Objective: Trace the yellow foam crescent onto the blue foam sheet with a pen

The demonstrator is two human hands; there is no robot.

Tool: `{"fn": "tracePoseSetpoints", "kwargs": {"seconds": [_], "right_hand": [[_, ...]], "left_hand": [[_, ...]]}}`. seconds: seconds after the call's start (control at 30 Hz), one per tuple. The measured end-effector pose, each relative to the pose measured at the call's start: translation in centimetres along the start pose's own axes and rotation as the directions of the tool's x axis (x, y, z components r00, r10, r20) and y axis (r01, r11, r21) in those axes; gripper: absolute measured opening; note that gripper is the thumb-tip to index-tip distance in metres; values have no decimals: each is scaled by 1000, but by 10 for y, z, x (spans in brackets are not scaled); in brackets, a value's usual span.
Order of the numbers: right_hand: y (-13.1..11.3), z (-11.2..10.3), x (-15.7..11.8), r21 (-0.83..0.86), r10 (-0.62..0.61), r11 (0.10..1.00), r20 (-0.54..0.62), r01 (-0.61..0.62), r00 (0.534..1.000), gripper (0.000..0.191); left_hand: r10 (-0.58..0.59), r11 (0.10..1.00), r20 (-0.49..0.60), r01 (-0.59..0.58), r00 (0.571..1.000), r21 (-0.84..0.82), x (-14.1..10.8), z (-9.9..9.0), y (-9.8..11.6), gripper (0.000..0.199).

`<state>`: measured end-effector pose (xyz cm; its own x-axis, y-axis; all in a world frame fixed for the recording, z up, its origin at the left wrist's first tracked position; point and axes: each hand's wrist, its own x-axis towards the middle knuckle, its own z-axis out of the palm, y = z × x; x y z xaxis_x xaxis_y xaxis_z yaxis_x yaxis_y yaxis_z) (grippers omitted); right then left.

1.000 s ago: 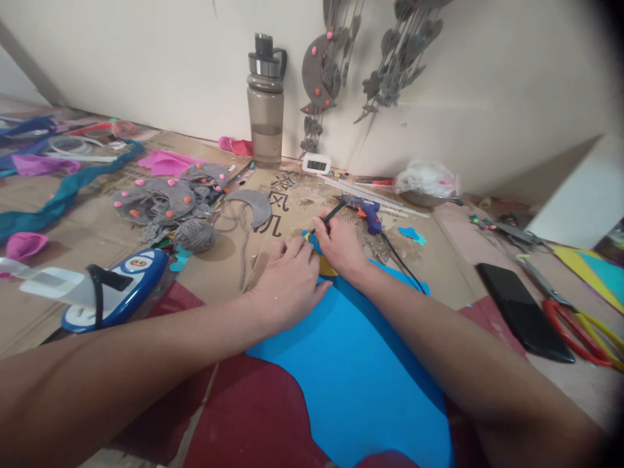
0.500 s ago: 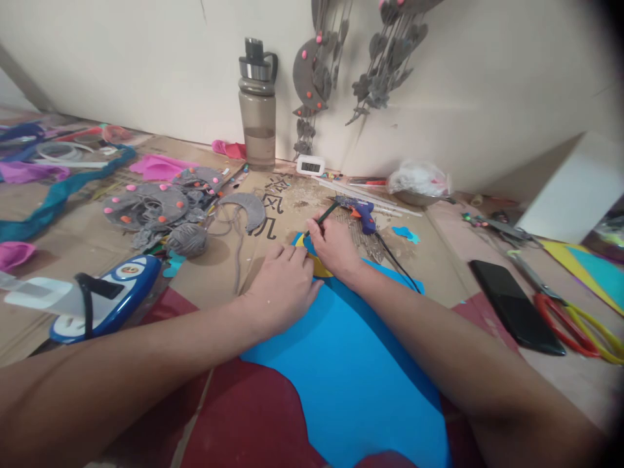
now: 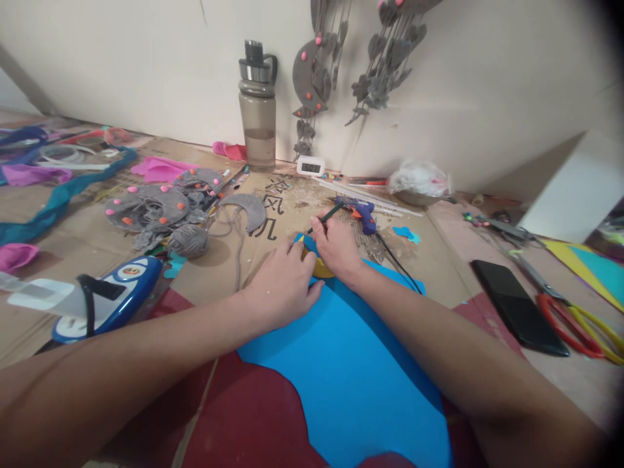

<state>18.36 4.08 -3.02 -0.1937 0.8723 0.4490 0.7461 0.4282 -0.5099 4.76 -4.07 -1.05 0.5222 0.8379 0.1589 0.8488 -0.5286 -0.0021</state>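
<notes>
My right hand (image 3: 338, 250) grips a dark green pencil (image 3: 326, 218), slanted with its lower end near the far edge of a large blue sheet (image 3: 361, 364). Partly hidden between my hands, a small yellow cutout (image 3: 322, 268) lies on the sheet. My left hand (image 3: 284, 279) rests beside it, palm down, with fingers over the sheet's far end and thumb apart. The fingertips are partly out of sight, as is the pencil's contact with the sheet.
Beyond my right hand lies a blue glue gun (image 3: 363, 214) with its cord. A water bottle (image 3: 258, 117) stands by the wall. Grey felt pieces (image 3: 146, 205) and a yarn ball (image 3: 188, 240) are left; a phone (image 3: 517, 305) and scissors (image 3: 568, 322) are right.
My left hand has shifted slightly and its fingers have moved on the sheet. The pencil and my right hand have moved only a little. The blue sheet's near-left edge sits slightly further left.
</notes>
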Motion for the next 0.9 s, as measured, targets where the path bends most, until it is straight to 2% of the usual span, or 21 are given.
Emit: {"fn": "tracePoseSetpoints", "kwargs": {"seconds": [0.27, 0.43, 0.6, 0.9], "right_hand": [[-4, -3, 0, 0, 35, 999, 29, -35, 999, 26], [-6, -3, 0, -20, 54, 998, 43, -53, 998, 26], [-5, -3, 0, -38, 43, 998, 54, -41, 998, 26], [-5, -3, 1, -63, 7, 998, 58, -3, 998, 26]], "left_hand": [[-5, 1000, -30, 6, 1000, 14, 0, 1, -1, 39], [-4, 999, -37, 3, 999, -34, 0, 2, -3, 39], [-45, 998, -34, 44, 998, -44, -3, 0, -2, 38], [-9, 999, -29, 8, 1000, -39, -3, 1, -4, 40]]}}
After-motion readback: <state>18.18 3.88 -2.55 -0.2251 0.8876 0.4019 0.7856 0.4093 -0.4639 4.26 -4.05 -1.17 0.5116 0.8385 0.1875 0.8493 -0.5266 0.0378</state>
